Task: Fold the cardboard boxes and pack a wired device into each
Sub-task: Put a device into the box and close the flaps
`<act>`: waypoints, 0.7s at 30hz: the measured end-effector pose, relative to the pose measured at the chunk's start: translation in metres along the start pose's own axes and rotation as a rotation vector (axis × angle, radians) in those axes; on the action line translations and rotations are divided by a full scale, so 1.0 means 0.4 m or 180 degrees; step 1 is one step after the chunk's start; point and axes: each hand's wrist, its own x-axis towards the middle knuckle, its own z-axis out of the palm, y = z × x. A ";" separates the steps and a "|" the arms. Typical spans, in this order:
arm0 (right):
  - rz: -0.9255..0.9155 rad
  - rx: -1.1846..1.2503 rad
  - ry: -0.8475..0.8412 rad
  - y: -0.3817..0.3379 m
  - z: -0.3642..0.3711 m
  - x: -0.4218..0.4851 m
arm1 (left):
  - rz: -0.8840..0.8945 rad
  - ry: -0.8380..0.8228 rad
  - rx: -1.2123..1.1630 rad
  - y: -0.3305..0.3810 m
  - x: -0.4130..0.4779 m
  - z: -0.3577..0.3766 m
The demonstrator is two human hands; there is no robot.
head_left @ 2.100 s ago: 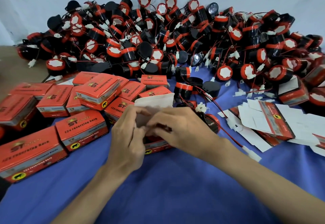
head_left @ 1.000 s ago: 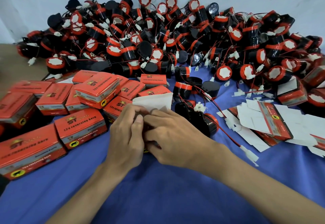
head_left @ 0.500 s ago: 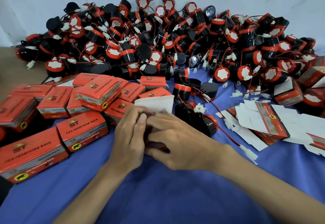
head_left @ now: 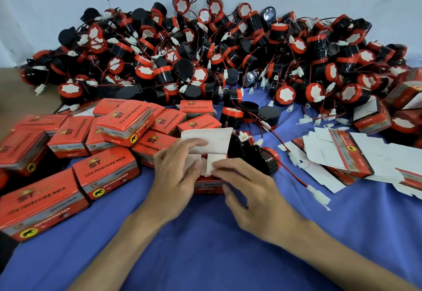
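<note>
Red cardboard box (head_left: 208, 186) with its white flaps still up sits on the blue cloth (head_left: 205, 252) between both hands, left hand (head_left: 175, 176) gripping the left flap, right hand (head_left: 255, 197) pinching the small right flap, black wired buzzer (head_left: 250, 157) just beside it

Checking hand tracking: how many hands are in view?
2: left hand on the open box's left flap, right hand on its right flap; none seems hidden.
</note>
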 end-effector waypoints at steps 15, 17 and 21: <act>0.1146 0.1433 0.0351 -0.038 -0.027 -0.002 | 0.0057 0.0104 -0.1034 0.014 -0.037 -0.002; 0.1029 0.1429 0.0429 -0.043 -0.029 0.003 | 0.0199 0.0061 -0.0691 0.016 -0.030 -0.013; 0.0999 0.1013 0.0711 -0.041 -0.025 0.005 | 0.0591 -0.0123 -0.0636 0.014 -0.034 -0.033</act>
